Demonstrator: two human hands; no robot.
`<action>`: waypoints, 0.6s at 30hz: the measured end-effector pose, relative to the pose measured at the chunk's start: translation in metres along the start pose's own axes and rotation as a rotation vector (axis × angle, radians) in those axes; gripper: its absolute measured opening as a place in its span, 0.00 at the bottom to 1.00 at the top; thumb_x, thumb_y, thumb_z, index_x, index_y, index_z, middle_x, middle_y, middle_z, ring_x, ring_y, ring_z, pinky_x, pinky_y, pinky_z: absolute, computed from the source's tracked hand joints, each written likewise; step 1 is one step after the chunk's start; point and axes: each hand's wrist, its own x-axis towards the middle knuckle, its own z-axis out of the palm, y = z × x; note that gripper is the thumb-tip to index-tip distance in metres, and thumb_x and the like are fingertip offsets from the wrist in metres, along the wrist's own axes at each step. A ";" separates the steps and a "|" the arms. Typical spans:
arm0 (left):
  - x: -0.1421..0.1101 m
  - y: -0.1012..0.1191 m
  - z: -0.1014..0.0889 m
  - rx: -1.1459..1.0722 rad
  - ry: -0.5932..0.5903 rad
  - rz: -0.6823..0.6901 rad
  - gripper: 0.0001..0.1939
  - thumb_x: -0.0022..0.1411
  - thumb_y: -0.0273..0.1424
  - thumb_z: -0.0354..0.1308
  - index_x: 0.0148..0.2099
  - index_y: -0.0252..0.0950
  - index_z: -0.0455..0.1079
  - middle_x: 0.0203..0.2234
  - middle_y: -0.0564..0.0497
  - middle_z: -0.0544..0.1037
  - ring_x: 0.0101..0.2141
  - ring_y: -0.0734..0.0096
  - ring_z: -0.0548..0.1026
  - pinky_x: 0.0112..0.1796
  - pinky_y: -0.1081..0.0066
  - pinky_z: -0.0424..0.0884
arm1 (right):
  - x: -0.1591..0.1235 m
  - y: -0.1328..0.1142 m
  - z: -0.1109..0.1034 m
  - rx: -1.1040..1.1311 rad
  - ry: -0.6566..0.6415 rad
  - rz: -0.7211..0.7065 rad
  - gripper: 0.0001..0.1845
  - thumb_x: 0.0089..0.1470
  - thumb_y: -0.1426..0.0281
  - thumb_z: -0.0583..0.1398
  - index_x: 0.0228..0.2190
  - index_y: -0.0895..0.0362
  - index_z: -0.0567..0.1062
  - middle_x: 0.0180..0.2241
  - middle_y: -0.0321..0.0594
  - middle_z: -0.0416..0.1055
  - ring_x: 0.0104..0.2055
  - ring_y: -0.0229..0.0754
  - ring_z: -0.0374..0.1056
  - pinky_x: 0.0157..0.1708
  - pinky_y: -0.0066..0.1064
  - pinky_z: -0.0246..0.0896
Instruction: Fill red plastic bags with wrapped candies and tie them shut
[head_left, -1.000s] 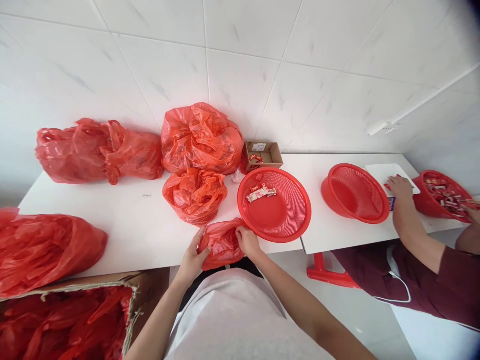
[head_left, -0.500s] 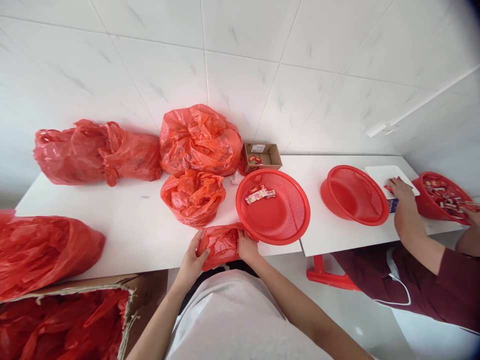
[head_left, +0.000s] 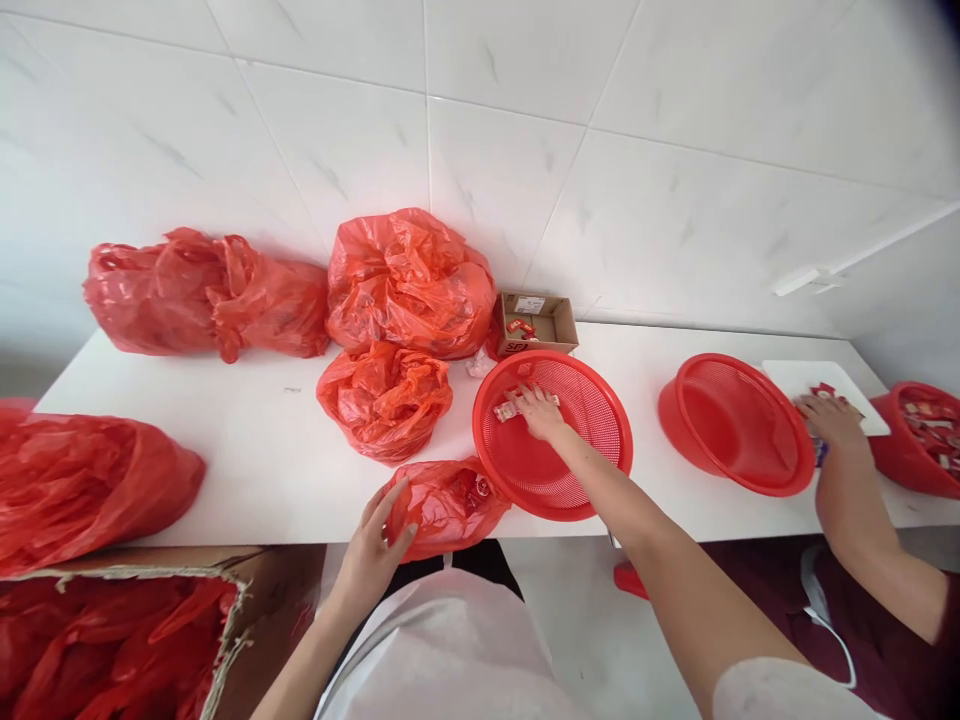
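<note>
1. While your two hands work at the front, the white counter point(head_left: 247, 440) runs along beneath nearly everything.
2. Below its left end, you have a big cardboard box point(head_left: 270, 590) with red plastic inside.
3. Toward the wall in front of you, a bulging red sack point(head_left: 409, 285) rests on the counter.
4. The red basket point(head_left: 517, 460) stands to the right of your middle, with your right arm reaching across its rim.
5. Your red bag point(head_left: 450, 510) lies at the counter's front edge, its right end just beside the basket.
6. Your left hand point(head_left: 375, 540) is at the bag's left side, thumb and fingers spread apart.
7. Your right hand point(head_left: 541, 415) is inside the basket, fingers stretched out and spread over the packets; you cannot tell whether any is gripped underneath.
8. Those small wrapped packets point(head_left: 506, 411) sit in the basket, partly hidden by your fingers.
</note>
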 end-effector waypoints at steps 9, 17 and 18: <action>-0.011 0.002 -0.001 0.153 0.099 -0.167 0.30 0.62 0.41 0.53 0.66 0.46 0.59 0.63 0.43 0.60 0.62 0.55 0.60 0.58 0.54 0.62 | 0.010 -0.024 0.004 0.075 0.047 -0.015 0.20 0.53 0.80 0.53 0.48 0.61 0.71 0.48 0.56 0.69 0.55 0.54 0.62 0.60 0.51 0.44; -0.001 0.001 0.004 0.175 0.100 -0.090 0.27 0.62 0.35 0.50 0.63 0.38 0.63 0.58 0.43 0.70 0.56 0.57 0.71 0.55 0.59 0.66 | -0.095 -0.107 0.001 0.384 -0.049 -0.262 0.12 0.53 0.71 0.58 0.42 0.53 0.70 0.37 0.35 0.73 0.36 0.38 0.69 0.40 0.28 0.62; 0.002 0.003 0.005 0.174 0.106 -0.072 0.28 0.62 0.34 0.49 0.64 0.38 0.62 0.59 0.44 0.69 0.57 0.58 0.69 0.56 0.59 0.65 | -0.105 -0.122 0.010 0.398 -0.076 -0.297 0.13 0.49 0.72 0.61 0.39 0.53 0.71 0.35 0.35 0.73 0.35 0.38 0.69 0.41 0.29 0.62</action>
